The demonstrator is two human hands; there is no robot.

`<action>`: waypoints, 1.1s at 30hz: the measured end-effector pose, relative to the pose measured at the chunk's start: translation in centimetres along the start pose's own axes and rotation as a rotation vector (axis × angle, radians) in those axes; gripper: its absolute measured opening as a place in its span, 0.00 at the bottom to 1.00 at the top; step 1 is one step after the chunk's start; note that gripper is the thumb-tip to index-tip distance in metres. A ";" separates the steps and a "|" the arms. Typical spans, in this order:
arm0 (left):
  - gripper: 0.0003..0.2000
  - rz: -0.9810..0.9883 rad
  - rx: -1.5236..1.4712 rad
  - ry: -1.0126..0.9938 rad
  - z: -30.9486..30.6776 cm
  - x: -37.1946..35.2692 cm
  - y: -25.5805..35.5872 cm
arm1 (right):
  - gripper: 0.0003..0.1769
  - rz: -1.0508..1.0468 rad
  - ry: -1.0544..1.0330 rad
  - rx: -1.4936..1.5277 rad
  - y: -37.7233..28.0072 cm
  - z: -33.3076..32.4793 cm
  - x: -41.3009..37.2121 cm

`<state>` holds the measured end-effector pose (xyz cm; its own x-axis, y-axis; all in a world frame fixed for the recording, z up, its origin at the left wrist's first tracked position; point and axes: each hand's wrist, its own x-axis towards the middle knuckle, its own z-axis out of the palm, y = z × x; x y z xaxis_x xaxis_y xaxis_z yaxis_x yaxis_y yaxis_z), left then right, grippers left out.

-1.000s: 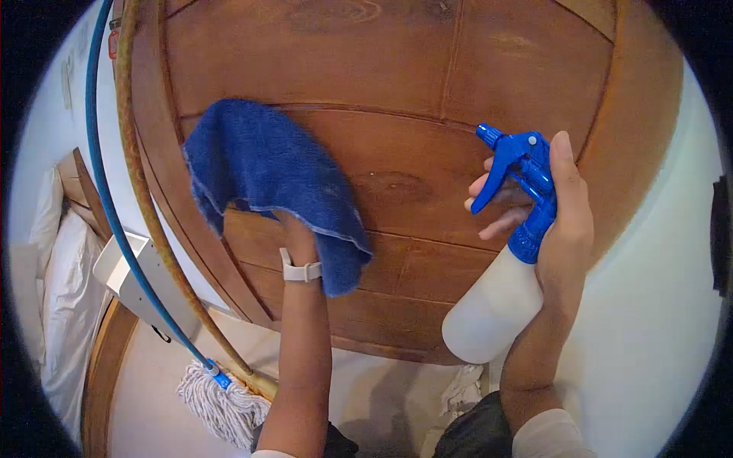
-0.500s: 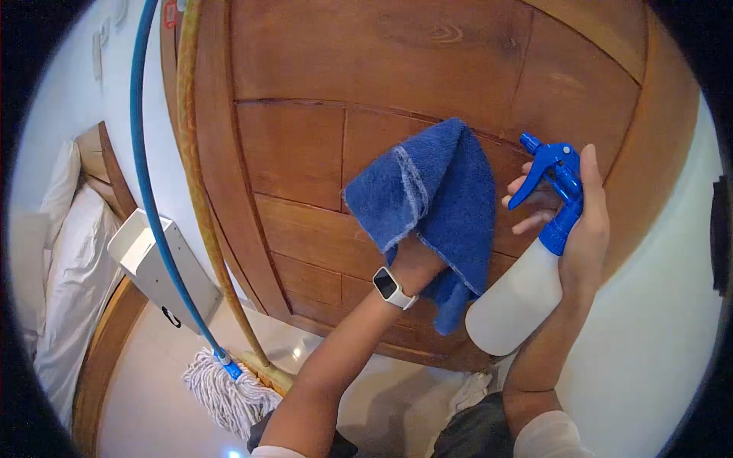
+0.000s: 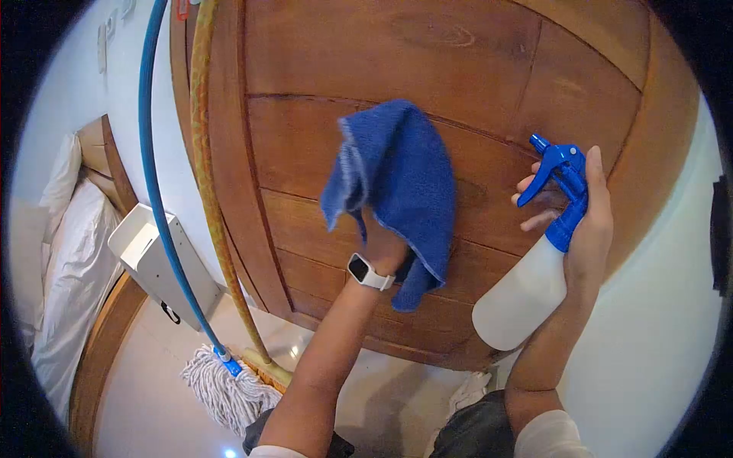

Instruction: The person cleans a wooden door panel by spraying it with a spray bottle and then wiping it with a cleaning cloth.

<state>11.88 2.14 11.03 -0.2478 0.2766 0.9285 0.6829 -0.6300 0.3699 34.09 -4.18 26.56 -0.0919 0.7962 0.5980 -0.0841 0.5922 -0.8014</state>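
Observation:
A blue cloth (image 3: 408, 172) drapes over my left hand (image 3: 384, 248) against the brown wooden door (image 3: 382, 53); the cloth hides most of the fingers. A white watch sits on that wrist. At the right, my right hand (image 3: 592, 221) is wrapped round a white spray bottle (image 3: 523, 294) with a blue trigger head (image 3: 563, 172). Its nozzle points up and left, and some fingers show behind the trigger. The bottle is tilted in front of the door's right part.
A mop (image 3: 229, 389) with a blue handle and a broom with a patterned handle (image 3: 205, 145) lean at the left. Beyond them are a white box-like stand (image 3: 164, 267) and a bed with white bedding (image 3: 76, 259). A white wall (image 3: 657, 343) is at the right.
My left hand and the blue cloth have moved left and slightly up across the door. The spray bottle stays in my right hand, almost unmoved.

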 end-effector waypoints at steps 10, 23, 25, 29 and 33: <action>0.27 -0.205 0.077 0.115 -4.1 -2.9 -10.9 | 0.41 0.041 -0.050 -0.040 0.3 -3.1 1.1; 0.26 -0.369 0.069 0.108 -7.3 -3.3 -17.9 | 0.42 0.179 -0.081 -0.030 -0.4 -9.2 2.6; 0.25 -0.381 0.068 0.115 -7.5 -3.4 -18.2 | 0.42 0.171 -0.063 -0.072 -0.9 -9.8 2.7; 0.25 -0.391 0.067 0.132 -7.3 -3.6 -18.2 | 0.42 0.176 -0.019 -0.123 -1.6 -10.4 2.8; 0.24 -0.377 0.064 0.145 -6.1 -3.4 -17.4 | 0.44 0.187 -0.030 -0.133 -1.6 -11.1 3.2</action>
<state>-3.38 7.78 1.64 -0.5800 0.3712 0.7251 0.5662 -0.4562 0.6865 44.96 -1.27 29.63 -0.1229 0.8909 0.4373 0.0682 0.4471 -0.8919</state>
